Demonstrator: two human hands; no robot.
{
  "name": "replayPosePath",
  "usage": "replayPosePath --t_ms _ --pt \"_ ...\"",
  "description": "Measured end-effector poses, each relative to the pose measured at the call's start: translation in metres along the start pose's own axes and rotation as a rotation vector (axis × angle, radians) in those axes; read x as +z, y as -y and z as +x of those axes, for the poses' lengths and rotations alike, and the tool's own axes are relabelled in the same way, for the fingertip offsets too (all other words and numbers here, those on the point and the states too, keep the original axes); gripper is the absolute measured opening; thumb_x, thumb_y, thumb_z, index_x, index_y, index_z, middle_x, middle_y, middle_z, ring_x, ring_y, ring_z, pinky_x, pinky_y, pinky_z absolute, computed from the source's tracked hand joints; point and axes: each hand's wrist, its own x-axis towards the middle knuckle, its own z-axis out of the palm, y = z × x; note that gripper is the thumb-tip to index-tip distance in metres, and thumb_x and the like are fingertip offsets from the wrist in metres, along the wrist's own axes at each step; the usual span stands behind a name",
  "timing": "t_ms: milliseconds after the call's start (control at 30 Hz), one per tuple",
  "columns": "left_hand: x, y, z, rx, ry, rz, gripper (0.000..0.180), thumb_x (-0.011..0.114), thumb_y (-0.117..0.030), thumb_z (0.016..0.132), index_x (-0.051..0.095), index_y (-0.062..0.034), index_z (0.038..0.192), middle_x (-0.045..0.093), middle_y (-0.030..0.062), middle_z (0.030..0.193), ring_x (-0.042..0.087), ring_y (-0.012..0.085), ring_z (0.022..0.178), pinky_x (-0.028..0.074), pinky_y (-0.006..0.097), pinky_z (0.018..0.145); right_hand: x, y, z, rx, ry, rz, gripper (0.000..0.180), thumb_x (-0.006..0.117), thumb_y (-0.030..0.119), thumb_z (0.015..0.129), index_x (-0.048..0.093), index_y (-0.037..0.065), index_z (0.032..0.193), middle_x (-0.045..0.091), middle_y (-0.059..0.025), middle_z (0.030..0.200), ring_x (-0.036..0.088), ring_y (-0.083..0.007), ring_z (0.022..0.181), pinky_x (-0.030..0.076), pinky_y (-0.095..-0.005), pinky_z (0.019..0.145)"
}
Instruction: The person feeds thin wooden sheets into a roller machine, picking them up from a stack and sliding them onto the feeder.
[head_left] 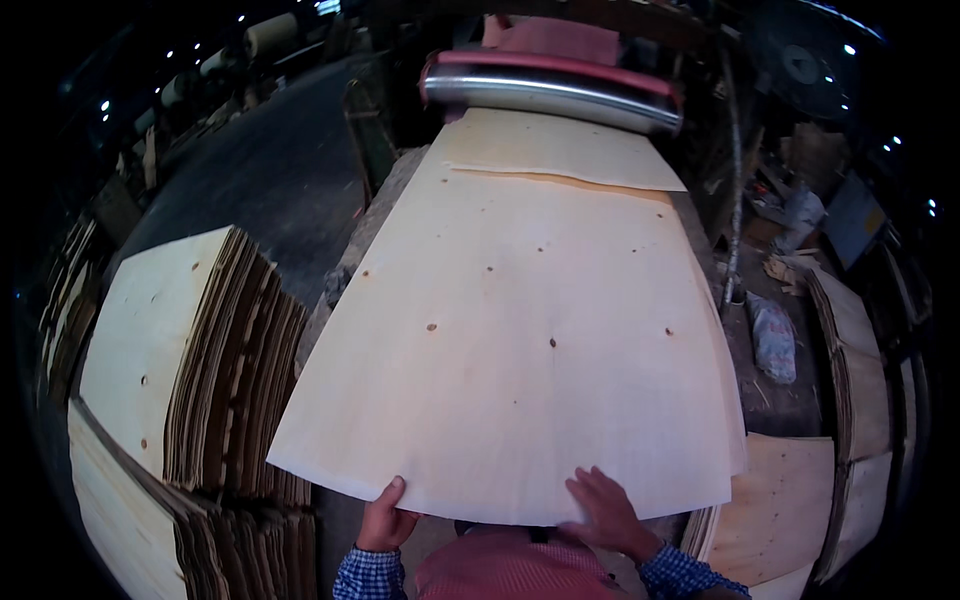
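A large pale wood veneer sheet (500, 370) with small dark knots lies in front of me, its near edge close to my body. My left hand (382, 518) pinches that near edge, thumb on top and fingers curled below. Toward the right part of the same edge, my right hand (610, 515) rests with its fingers spread apart. Beyond, a second veneer piece (570, 150) overlaps the far end of the sheet and reaches to a shiny metal roller (560, 88) with pinkish-red parts. Other sheet edges peek out along the right side.
Tall stacks of veneer (150, 330) stand at my left, with another stack (770, 500) at the near right and more (855, 380) beyond it. A thin pole (737, 190) rises right of the sheets, near a plastic bag (773, 338). Dark floor (270, 150) stretches away at far left.
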Motion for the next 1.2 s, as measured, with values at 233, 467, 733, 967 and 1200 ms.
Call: replayPosePath --t_ms 233,467,733,967,1200 --pt "0.051 -0.031 -0.003 0.006 0.201 0.153 0.056 0.059 -0.011 0.084 0.037 -0.0048 0.135 0.051 0.0149 0.127 0.052 0.0314 0.116 0.043 0.049 0.098 -0.014 0.024 -0.004 0.144 -0.225 -0.034 0.070 0.067 0.010 0.065 0.047 0.004 0.131 0.049 -0.0196 0.132 0.047 -0.0371 0.122 0.039 -0.0417 0.102" --pt "0.012 -0.013 -0.012 0.063 0.330 0.234 0.060 0.060 -0.013 0.083 0.034 -0.0048 0.136 0.045 0.0158 0.133 0.046 0.0329 0.123 0.040 0.054 0.100 -0.054 0.045 -0.019 0.153 -0.394 -0.180 0.064 0.057 -0.001 0.064 0.050 0.000 0.127 0.050 -0.0205 0.130 0.046 -0.0401 0.121 0.039 -0.0463 0.099" --pt "-0.074 0.048 -0.016 -0.149 -0.123 0.171 0.044 0.048 -0.030 0.096 0.047 0.0036 0.125 0.062 0.0183 0.110 0.064 0.0292 0.091 0.055 0.038 0.071 -0.027 0.036 -0.034 0.203 -0.278 -0.080 0.070 0.058 0.000 0.063 0.046 0.002 0.131 0.048 -0.0197 0.132 0.045 -0.0422 0.120 0.038 -0.0491 0.098" --pt "0.020 -0.001 0.020 -0.135 0.067 0.140 0.055 0.053 -0.008 0.088 0.030 -0.0054 0.138 0.043 0.0170 0.135 0.049 0.0364 0.120 0.053 0.048 0.086 -0.040 0.009 0.005 0.185 -0.344 -0.106 0.070 0.055 0.002 0.061 0.047 0.003 0.131 0.046 -0.0209 0.133 0.043 -0.0428 0.122 0.034 -0.0501 0.101" --pt "0.047 -0.022 0.047 -0.043 -0.099 0.165 0.034 0.044 -0.022 0.098 0.046 0.0006 0.123 0.061 0.0204 0.113 0.066 0.0301 0.094 0.057 0.035 0.077 -0.059 -0.087 0.136 0.150 -0.458 -0.042 0.078 0.048 -0.006 0.060 0.045 0.007 0.136 0.044 -0.0194 0.137 0.038 -0.0405 0.128 0.027 -0.0463 0.109"
